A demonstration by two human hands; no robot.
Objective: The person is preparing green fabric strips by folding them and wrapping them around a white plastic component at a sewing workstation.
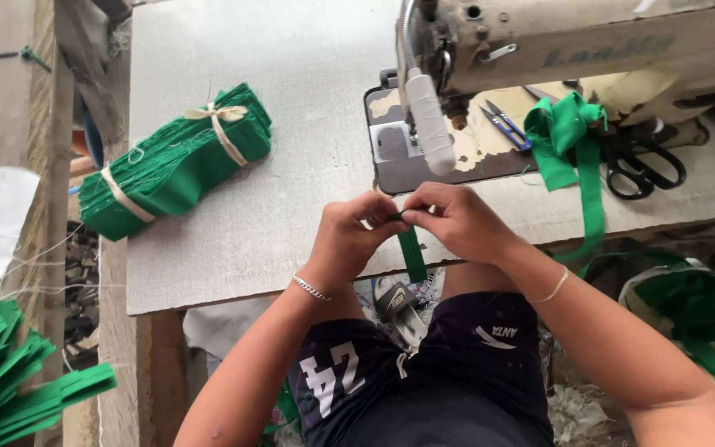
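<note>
Both hands meet at the near edge of the grey table (pixel 233 248), just in front of the old cream-coloured sewing machine (pixel 589 50). The left hand (pixel 349 236) and the right hand (pixel 457 219) each pinch the top end of a narrow green fabric strap (pixel 412 252), fingers closed tight on it, while the rest of the strap hangs down over the table edge toward the lap. Folding such a strip well seems to call for keeping its edges lined up and the pinch close to the fold, so the cloth does not twist. Just beyond the hands hangs the machine's white wrapped lever (pixel 429 124), near enough to get in the way of a lift. Further right lie small blue thread snips (pixel 506 126), a loose green ribbon (pixel 577 141) and black scissors (pixel 643 165). A tied bundle of green fabric pieces (pixel 177 161) rests well apart on the left.
</note>
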